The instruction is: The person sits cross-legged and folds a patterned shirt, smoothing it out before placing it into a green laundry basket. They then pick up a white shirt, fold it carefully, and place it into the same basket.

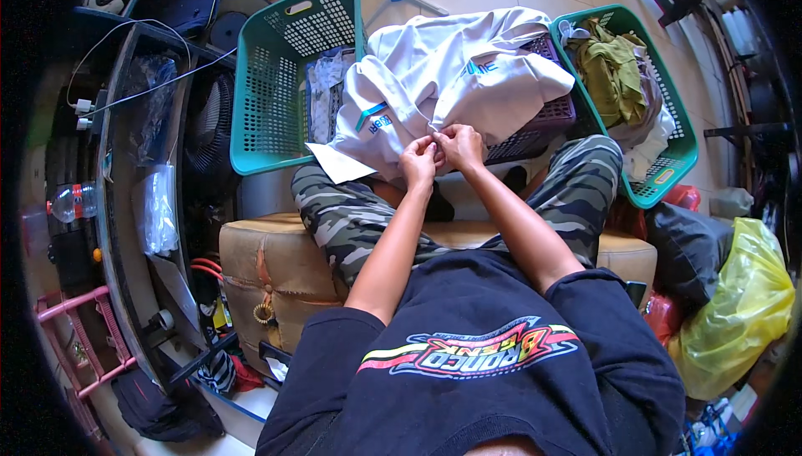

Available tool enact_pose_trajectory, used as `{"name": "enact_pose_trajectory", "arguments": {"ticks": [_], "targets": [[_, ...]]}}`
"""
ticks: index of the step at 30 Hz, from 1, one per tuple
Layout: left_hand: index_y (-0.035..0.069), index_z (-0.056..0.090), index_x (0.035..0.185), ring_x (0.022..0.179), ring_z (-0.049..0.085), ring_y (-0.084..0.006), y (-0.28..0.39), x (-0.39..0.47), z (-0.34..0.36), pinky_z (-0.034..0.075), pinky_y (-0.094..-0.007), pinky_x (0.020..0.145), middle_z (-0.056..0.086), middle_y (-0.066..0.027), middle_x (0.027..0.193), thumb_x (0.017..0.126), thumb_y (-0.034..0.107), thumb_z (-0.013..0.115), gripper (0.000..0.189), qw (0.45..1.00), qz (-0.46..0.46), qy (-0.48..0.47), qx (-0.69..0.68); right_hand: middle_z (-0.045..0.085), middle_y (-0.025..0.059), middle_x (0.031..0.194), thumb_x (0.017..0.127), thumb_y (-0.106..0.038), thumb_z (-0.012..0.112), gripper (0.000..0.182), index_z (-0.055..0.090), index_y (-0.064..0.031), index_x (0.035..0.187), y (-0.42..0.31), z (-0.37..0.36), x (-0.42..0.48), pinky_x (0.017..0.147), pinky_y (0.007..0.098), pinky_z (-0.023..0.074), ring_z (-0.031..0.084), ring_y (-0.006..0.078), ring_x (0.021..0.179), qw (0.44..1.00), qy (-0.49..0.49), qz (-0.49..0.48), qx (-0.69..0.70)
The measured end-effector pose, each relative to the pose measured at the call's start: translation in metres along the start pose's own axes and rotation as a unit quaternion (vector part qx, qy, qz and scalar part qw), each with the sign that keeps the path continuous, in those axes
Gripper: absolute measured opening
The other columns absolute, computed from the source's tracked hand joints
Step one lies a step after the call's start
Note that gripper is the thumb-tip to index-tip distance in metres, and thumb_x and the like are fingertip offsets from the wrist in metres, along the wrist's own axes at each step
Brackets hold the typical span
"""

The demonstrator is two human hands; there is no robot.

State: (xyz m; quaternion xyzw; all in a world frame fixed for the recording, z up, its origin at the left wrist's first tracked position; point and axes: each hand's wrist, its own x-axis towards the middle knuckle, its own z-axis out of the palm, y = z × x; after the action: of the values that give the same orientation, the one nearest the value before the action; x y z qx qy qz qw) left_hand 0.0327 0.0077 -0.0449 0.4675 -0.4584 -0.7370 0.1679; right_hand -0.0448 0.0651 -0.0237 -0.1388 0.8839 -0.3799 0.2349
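A white shirt [407,89] with blue lettering lies spread over a dark purple plastic crate [539,120] in front of my knees. At the shirt's front opening, my left hand [420,160] pinches the cloth edge between thumb and fingers. Close against it, my right hand [462,144] grips the same edge, so the fingertips of both hands nearly meet. Whatever small part of the placket lies between them is hidden by the fingers. A white flap of the shirt [339,163] hangs over my left knee.
Left of the shirt stands a green laundry basket [266,102] with folded cloth inside. Another green basket [680,161] at the right holds olive and white garments. A shelf [119,205] with cables borders the left. Yellow [733,305] and black plastic bags [686,249] lie right of the padded seat [282,268].
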Motion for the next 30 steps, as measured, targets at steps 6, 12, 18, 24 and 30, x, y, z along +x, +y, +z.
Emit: {"name": "enact_pose_trajectory", "arguments": {"ticks": [6, 12, 18, 24, 30], "targets": [[0.000, 0.057, 0.091, 0.051, 0.054, -0.0088, 0.001, 0.015, -0.002, 0.045, -0.0206, 0.041, 0.059, -0.0056, 0.072, 0.082, 0.002, 0.051, 0.011, 1.000, 0.011, -0.015, 0.003, 0.063, 0.0137, 0.073, 0.066, -0.030, 0.066, 0.028, 0.066, -0.0058, 0.079, -0.001, 0.012, 0.008, 0.066, 0.0341, 0.0480, 0.062, 0.0245, 0.069, 0.999, 0.033, 0.008, -0.032], [-0.001, 0.058, 0.088, 0.050, 0.054, -0.0107, 0.007, 0.015, 0.001, 0.046, -0.0224, 0.040, 0.058, -0.0062, 0.069, 0.080, 0.003, 0.053, 0.010, 0.998, 0.012, 0.001, 0.061, 0.062, 0.0176, 0.079, 0.067, -0.024, 0.063, 0.024, 0.064, -0.0033, 0.079, -0.003, 0.019, 0.016, 0.069, 0.0385, 0.0469, 0.060, 0.0307, 0.077, 0.996, 0.033, 0.047, -0.066], [-0.001, 0.058, 0.084, 0.048, 0.055, -0.0116, 0.003, 0.016, -0.004, 0.046, -0.0224, 0.038, 0.058, -0.0064, 0.068, 0.080, 0.005, 0.055, 0.008, 0.998, 0.022, 0.015, 0.064, 0.057, 0.0206, 0.089, 0.071, -0.021, 0.057, 0.025, 0.058, 0.0010, 0.082, -0.004, 0.015, 0.006, 0.074, 0.0412, 0.0440, 0.055, 0.0348, 0.087, 0.992, -0.012, -0.049, -0.112], [0.001, 0.057, 0.081, 0.048, 0.054, -0.0086, 0.009, 0.008, -0.006, 0.044, -0.0204, 0.039, 0.060, -0.0048, 0.067, 0.078, 0.007, 0.058, 0.007, 0.992, 0.075, -0.006, 0.102, 0.056, 0.0183, 0.083, 0.077, -0.016, 0.051, 0.015, 0.054, -0.0009, 0.080, 0.020, 0.001, 0.013, 0.074, 0.0384, 0.0410, 0.054, 0.0322, 0.083, 0.984, -0.071, -0.165, -0.001], [0.001, 0.057, 0.078, 0.051, 0.057, -0.0091, 0.019, 0.003, -0.011, 0.046, -0.0218, 0.040, 0.060, -0.0051, 0.067, 0.077, 0.007, 0.060, 0.007, 0.981, 0.100, -0.065, 0.152, 0.058, 0.0152, 0.079, 0.077, -0.017, 0.055, 0.018, 0.056, 0.0003, 0.083, 0.025, -0.015, 0.015, 0.067, 0.0353, 0.0430, 0.056, 0.0273, 0.074, 0.972, -0.140, -0.182, 0.055]]}}
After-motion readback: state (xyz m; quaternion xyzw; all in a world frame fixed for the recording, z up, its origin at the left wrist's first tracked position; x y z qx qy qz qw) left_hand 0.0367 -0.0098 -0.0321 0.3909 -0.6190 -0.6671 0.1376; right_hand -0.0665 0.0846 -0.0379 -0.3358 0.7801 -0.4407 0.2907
